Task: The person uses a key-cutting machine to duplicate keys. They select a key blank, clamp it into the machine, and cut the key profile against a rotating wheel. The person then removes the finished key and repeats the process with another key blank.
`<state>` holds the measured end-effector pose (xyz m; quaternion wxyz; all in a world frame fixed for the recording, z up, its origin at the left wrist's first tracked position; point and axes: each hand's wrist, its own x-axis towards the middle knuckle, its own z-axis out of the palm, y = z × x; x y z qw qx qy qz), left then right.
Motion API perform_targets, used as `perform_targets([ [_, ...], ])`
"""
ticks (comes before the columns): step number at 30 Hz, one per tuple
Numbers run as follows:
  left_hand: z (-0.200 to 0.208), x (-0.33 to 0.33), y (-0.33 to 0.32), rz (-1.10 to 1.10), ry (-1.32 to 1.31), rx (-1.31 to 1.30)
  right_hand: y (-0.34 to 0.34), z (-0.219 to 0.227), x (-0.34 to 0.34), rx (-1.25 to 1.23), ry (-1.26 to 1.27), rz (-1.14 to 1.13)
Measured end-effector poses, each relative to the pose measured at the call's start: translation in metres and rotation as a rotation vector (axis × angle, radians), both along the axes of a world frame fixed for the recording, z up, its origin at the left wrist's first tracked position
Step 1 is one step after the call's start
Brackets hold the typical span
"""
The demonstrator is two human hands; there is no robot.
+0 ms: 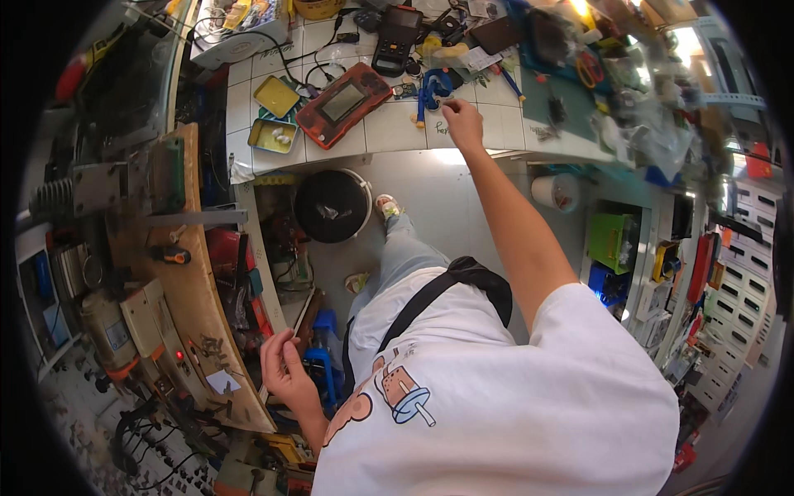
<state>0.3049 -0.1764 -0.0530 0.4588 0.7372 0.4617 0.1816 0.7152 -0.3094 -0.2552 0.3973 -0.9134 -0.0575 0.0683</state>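
Observation:
My right hand (463, 124) reaches over the front part of the white tiled bench (405, 136). Its fingertips are pinched together, and whatever lies between them is hidden or too small to name. Just left of those fingers is a blue coiled strap or cord (435, 87) beside a blue stick-like tool. Farther left lies a red-orange device with a grey screen (343, 106). My left hand (285, 372) hangs low beside my body, near the edge of a wooden board (203, 289), its fingers loosely bent and apart with nothing seen in them.
An open yellow tin (273, 136) holds small pale bits. Behind the red-orange device stands a black handheld instrument (398, 40) among cables. Under the bench are a black bucket (332, 207) and a white bin (554, 192). Drawer units (744, 289) line the right side.

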Motion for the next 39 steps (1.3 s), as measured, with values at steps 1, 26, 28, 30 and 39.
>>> perform_targets([
  [1, 0.002, 0.016, -0.002, -0.025, 0.006, 0.005, 0.015, 0.001, 0.005, -0.167, -0.054, 0.027],
  [26, -0.025, 0.134, -0.008, -0.384, -0.317, -0.667, 0.027, 0.284, -0.127, 1.282, 0.85, 0.603],
  [28, -0.004, 0.104, -0.013, -0.296, -0.344, -0.811, 0.037, 0.262, -0.129, 1.119, 0.707, 0.598],
  [30, 0.006, 0.071, -0.016, -0.122, -0.611, -1.083, 0.05, 0.244, -0.146, 0.987, 0.709, 0.596],
  [39, 0.029, -0.123, 0.012, 0.681, -1.112, -0.855, 0.102, 0.227, -0.39, 0.549, 0.994, 1.32],
])
